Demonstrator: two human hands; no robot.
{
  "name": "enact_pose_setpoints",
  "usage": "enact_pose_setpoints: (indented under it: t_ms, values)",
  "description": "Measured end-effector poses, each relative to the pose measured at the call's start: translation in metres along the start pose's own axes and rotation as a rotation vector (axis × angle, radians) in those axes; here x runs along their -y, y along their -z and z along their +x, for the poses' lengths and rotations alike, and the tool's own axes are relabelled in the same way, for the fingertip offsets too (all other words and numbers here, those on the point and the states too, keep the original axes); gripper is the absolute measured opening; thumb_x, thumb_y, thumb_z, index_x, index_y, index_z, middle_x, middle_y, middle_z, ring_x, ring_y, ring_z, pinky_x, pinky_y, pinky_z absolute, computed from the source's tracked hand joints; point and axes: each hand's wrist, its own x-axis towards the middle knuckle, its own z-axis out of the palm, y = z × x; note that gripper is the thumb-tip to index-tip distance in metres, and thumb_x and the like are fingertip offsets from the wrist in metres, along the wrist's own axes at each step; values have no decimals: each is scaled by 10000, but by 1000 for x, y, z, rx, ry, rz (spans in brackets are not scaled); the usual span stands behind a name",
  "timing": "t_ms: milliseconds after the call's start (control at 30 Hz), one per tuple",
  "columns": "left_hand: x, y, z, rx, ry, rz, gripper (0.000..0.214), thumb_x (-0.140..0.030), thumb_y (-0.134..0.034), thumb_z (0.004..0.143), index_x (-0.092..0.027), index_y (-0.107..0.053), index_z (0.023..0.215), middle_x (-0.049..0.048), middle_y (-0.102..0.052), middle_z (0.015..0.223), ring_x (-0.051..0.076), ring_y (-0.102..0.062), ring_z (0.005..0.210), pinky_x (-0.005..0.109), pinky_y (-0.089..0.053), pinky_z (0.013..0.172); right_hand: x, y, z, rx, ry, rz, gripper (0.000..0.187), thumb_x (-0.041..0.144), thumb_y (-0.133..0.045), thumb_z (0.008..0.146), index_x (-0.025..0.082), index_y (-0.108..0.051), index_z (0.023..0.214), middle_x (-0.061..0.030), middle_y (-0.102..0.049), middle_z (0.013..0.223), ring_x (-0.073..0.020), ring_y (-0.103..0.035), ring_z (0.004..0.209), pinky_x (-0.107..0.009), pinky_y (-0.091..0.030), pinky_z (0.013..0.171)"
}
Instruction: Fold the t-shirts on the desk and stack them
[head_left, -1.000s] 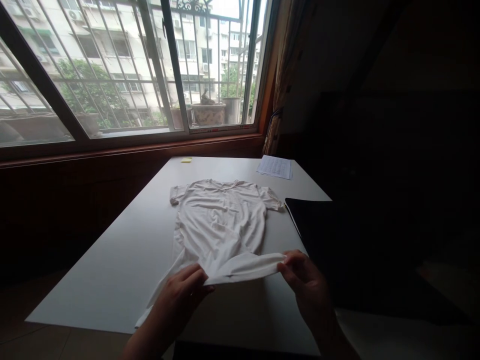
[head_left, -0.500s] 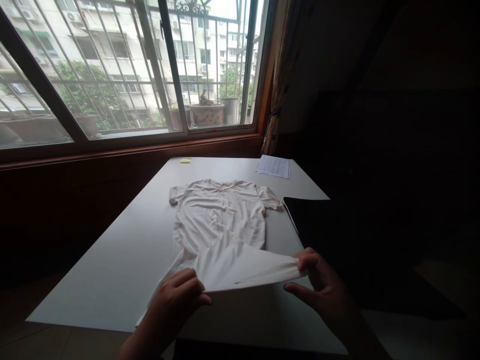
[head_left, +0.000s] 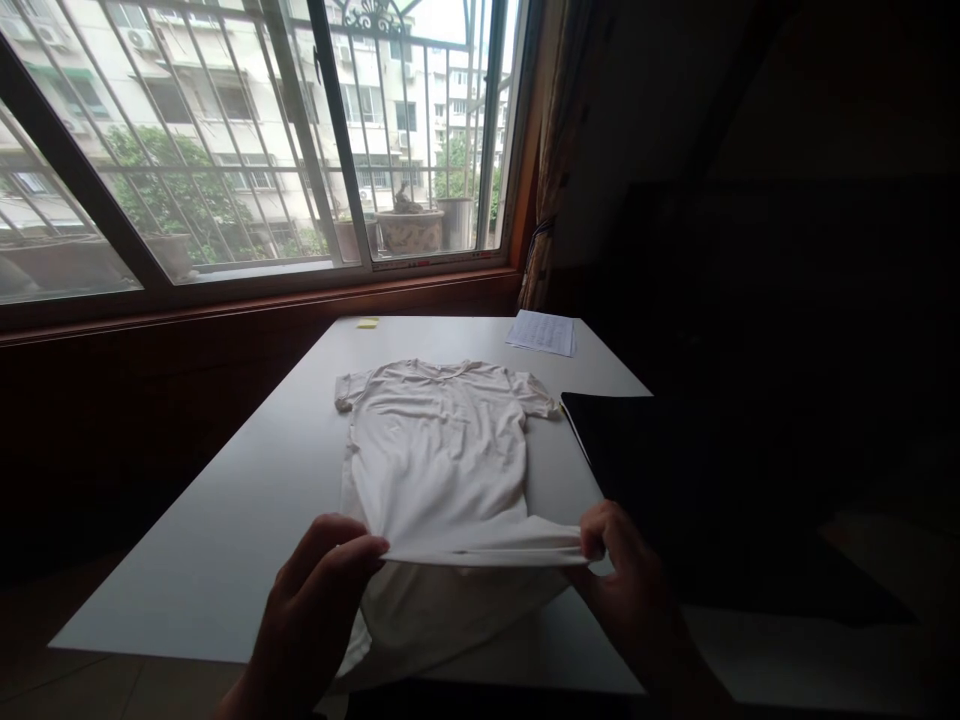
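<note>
A white short-sleeved T-shirt (head_left: 442, 440) lies front up on a white table (head_left: 225, 530), its collar toward the window and its sleeves spread. My left hand (head_left: 322, 575) pinches the hem on the left, thumb against fingers. On the right, my right hand (head_left: 611, 555) grips the hem's other side. Between both hands the front layer is stretched in a nearly straight line, raised off the table. Below it the back layer hangs down toward the table's near edge. Wrinkles run across the chest.
Several paper sheets (head_left: 541, 333) lie at the table's far right, and a yellow sticky note (head_left: 367, 323) at its far left. A black flat item (head_left: 622, 440) covers the right edge. Beyond stand a barred window (head_left: 255, 150) and a tied curtain (head_left: 540, 250).
My left hand has moved up and slightly left with a new hold on the front hem. The hem is now level and taut, and the back layer shows beneath. My right hand has closed its grip.
</note>
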Motion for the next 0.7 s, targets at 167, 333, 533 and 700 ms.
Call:
enact_pose_setpoints:
  t_ms: [167, 333, 533, 700]
  values:
    - [2, 3, -9, -17, 12, -33, 256, -110, -561, 965, -297, -661, 1107, -25, -614, 865, 81, -591, 628, 145, -494, 528, -10, -9, -1, -209, 69, -98, 149, 158, -585, 870, 272, -490, 861, -7, -487, 798, -198, -518, 745, -347, -446, 716]
    - [19, 18, -25, 42, 18, -70, 240, -123, -568, 971, -292, -708, 1069, -5, -645, 854, 106, -652, 705, 153, -532, 601, -24, -7, 1, -249, 188, -254, 152, 163, -568, 913, 251, -642, 1013, -65, -572, 978, -232, -596, 899, -395, -498, 823]
    - [43, 47, -45, 228, 120, -103, 121, -249, -694, 929, -295, -726, 1036, -13, -654, 839, 101, -659, 645, 137, -547, 604, -26, 11, 3, -126, 148, -160, 129, 155, -572, 905, 255, -635, 955, -47, -648, 1021, -231, -638, 962, -374, -510, 854]
    - [55, 51, -59, 449, 98, 30, 494, -229, -705, 891, -385, -603, 1349, -12, -684, 958, 89, -666, 654, 120, -552, 629, -15, 34, -2, 38, 17, 13, 180, 128, -544, 806, 269, -630, 876, -14, -659, 930, -206, -650, 861, -305, -519, 717]
